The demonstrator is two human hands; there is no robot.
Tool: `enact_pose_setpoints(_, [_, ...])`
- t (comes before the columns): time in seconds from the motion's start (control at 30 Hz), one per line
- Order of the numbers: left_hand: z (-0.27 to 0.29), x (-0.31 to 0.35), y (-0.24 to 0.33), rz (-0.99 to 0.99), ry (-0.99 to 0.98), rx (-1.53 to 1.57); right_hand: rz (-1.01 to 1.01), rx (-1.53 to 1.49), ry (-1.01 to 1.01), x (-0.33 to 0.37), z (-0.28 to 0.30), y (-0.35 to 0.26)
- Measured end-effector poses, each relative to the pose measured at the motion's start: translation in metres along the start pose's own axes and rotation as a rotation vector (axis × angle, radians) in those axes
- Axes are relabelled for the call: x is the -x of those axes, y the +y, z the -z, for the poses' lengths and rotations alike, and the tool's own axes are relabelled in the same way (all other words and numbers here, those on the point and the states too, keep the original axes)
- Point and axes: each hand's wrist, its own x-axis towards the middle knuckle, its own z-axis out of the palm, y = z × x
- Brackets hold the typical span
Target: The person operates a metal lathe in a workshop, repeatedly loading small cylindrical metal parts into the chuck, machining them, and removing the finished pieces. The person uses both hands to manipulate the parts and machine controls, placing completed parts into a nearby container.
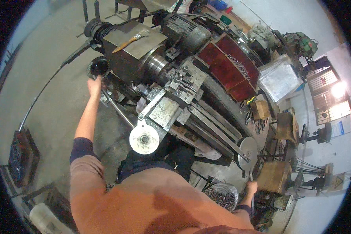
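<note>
In front of me stands a small metal lathe, its spindle beside a tool post with a cutting tool. My left hand reaches out at the left, closed at the near rim of a dark round cup below the headstock; its fingertips are partly hidden. At the lower right my right hand is wrapped round a thin metal lever near a grey disc. A pale round plate with a central nut sits on the arm nearest my waist.
A wooden-handled brush lies on the headstock. Behind the bed are a motor and a red tray holding small metal parts. A basket of metal pieces stands low right. Wooden blocks and other machines line the right wall.
</note>
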Motion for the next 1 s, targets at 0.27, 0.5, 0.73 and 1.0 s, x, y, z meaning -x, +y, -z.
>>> enact_pose_setpoints(0.27, [-0.025,0.02,0.027,0.146,-0.064,0.07,-0.243,-0.063,0.108,0.087,-0.025,-0.01])
enact_pose_setpoints(0.5, [-0.011,0.029,0.046,0.115,-0.025,0.048,-0.235,-0.102,0.099,0.102,-0.012,-0.029])
enact_pose_setpoints(0.73, [-0.015,0.03,0.049,0.07,-0.035,0.067,-0.134,-0.012,0.177,0.098,-0.038,-0.008])
enact_pose_setpoints(1.0, [-0.031,-0.028,-0.021,-0.029,0.017,-0.051,-0.103,-0.04,0.196,0.093,-0.021,-0.009])
